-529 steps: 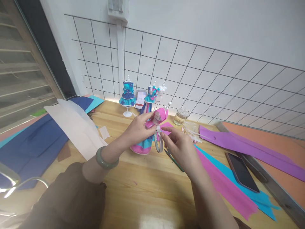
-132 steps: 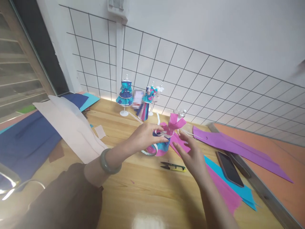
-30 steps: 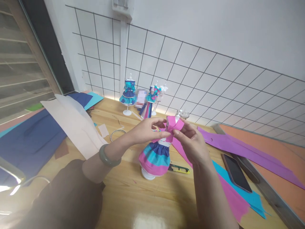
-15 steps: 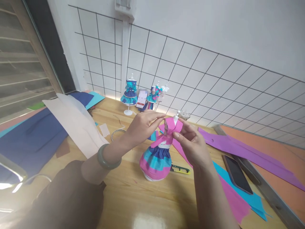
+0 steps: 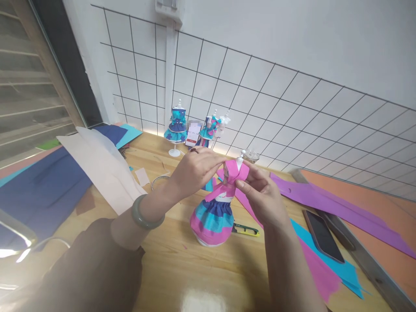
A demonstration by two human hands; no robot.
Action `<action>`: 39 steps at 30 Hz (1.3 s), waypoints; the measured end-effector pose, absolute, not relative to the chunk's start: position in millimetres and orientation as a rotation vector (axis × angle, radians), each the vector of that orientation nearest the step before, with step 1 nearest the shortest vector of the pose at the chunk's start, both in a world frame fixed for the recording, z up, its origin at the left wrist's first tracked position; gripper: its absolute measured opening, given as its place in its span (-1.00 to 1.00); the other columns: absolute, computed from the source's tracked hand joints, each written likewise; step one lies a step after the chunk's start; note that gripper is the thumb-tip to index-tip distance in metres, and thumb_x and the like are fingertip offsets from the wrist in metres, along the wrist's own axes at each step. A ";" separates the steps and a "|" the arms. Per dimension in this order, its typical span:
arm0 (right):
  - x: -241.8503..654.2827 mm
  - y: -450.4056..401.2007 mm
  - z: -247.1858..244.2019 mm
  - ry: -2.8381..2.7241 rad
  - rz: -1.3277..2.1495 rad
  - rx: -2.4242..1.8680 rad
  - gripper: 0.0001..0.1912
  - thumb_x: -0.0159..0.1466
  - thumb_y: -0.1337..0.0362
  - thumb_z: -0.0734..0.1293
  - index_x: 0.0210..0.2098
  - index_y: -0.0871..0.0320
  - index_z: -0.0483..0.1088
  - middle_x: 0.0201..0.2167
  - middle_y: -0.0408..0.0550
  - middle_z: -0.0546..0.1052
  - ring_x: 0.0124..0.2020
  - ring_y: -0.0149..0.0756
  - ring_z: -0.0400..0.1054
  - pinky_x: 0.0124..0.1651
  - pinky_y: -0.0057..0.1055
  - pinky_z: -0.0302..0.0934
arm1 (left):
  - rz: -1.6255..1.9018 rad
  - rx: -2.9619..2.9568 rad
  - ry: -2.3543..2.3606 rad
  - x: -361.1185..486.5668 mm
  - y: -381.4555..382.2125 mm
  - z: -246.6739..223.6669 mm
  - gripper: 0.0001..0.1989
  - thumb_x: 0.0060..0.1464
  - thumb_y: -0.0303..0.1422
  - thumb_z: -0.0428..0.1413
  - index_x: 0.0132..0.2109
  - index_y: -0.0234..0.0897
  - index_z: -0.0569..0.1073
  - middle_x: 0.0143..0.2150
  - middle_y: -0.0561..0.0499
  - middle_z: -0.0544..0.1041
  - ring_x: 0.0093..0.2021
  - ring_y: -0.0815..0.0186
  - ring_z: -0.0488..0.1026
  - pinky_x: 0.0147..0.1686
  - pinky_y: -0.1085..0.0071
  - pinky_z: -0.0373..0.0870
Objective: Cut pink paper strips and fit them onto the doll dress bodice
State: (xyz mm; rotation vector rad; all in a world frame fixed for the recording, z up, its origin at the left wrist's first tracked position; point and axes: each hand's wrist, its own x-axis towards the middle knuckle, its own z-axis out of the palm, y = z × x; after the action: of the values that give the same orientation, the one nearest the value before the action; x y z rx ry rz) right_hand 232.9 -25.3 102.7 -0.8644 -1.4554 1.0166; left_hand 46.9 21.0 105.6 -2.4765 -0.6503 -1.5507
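A small white dress form (image 5: pixel 239 161) stands on the wooden table, wearing a full skirt (image 5: pixel 212 221) in navy, turquoise and pink bands. Around its chest and shoulders is a pink strip (image 5: pixel 236 171), with one loose end hanging to the left. My right hand (image 5: pixel 261 193) pinches the strip at the front between thumb and fingers, the fingers partly behind the form. My left hand (image 5: pixel 198 171) reaches in from the left, its fingers pressed together and their tips at the strip's left edge; whether they grip it is unclear.
Yellow-handled snips (image 5: pixel 246 230) lie behind the skirt. Dressed miniature forms (image 5: pixel 175 130) and a lit phone (image 5: pixel 193 133) stand at the back. A dark phone (image 5: pixel 323 236) rests on turquoise fabric (image 5: pixel 349 273) at right. Navy (image 5: pixel 42 190) and pale fabric (image 5: pixel 97 169) cover the left.
My left hand has turned slightly, and its fingers lie closer together at the strip. My right hand keeps its hold; the dress form has barely moved.
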 end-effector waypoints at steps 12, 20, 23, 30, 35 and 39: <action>231.8 -25.0 102.1 -1.488 0.975 -0.883 -0.48 0.13 0.26 0.38 0.07 -0.16 0.28 -0.08 -0.15 0.49 -0.03 -0.19 0.34 0.01 -0.11 0.26 | -1.570 -2.408 -0.777 52.4 19.9 101.9 -0.81 0.13 -0.48 -0.06 -0.21 -0.29 0.44 -0.33 -0.01 0.54 -0.23 0.31 0.43 -0.18 0.34 0.32; 229.3 -26.6 103.2 -1.477 1.004 -0.863 -0.48 0.13 0.26 0.37 0.08 -0.14 0.27 -0.04 -0.15 0.47 0.02 -0.18 0.31 0.04 -0.13 0.25 | -1.699 -2.289 -0.831 61.0 17.6 96.1 -0.85 0.06 -0.50 -0.04 -0.28 -0.30 0.43 -0.36 -0.03 0.53 -0.28 0.31 0.44 -0.21 0.34 0.35; 228.4 -26.4 103.1 -1.482 1.009 -0.866 -0.47 0.13 0.23 0.37 0.09 -0.15 0.26 -0.02 -0.14 0.46 0.04 -0.16 0.30 0.04 -0.11 0.25 | -1.710 -2.261 -0.868 62.8 18.1 94.3 -0.86 0.05 -0.49 -0.03 -0.29 -0.28 0.42 -0.37 -0.02 0.53 -0.28 0.31 0.44 -0.20 0.32 0.35; 228.0 -26.0 102.3 -1.480 0.986 -0.876 -0.46 0.14 0.20 0.36 0.11 -0.14 0.24 0.01 -0.12 0.43 0.04 -0.13 0.30 0.06 -0.07 0.23 | -1.808 -2.380 -0.871 61.3 18.0 92.9 -0.80 0.05 -0.50 -0.04 -0.19 -0.29 0.43 -0.30 -0.03 0.54 -0.23 0.29 0.45 -0.15 0.31 0.35; 225.9 -26.1 102.3 -1.452 0.988 -0.872 -0.45 0.12 0.21 0.38 0.10 -0.14 0.25 0.00 -0.11 0.44 0.04 -0.13 0.29 0.05 -0.07 0.24 | -2.050 -2.687 -1.066 60.1 9.8 101.1 -0.66 0.11 -0.42 -0.03 0.06 -0.31 0.31 -0.15 -0.07 0.52 -0.10 0.30 0.44 -0.07 0.34 0.34; 224.2 -27.7 103.2 -1.462 1.004 -0.876 -0.44 0.10 0.23 0.40 0.09 -0.15 0.26 -0.02 -0.11 0.43 -0.01 -0.14 0.32 0.04 -0.08 0.24 | -2.204 -2.801 -1.224 64.8 6.8 104.2 -0.61 0.03 -0.23 0.11 0.00 -0.26 0.37 -0.21 -0.03 0.52 -0.16 0.31 0.45 -0.10 0.35 0.37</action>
State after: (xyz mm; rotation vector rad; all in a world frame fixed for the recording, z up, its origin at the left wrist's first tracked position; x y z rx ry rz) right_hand 224.2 -27.7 103.2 -0.8758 -1.4617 1.0041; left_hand 64.8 6.8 104.2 -2.8005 -1.2237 -2.2041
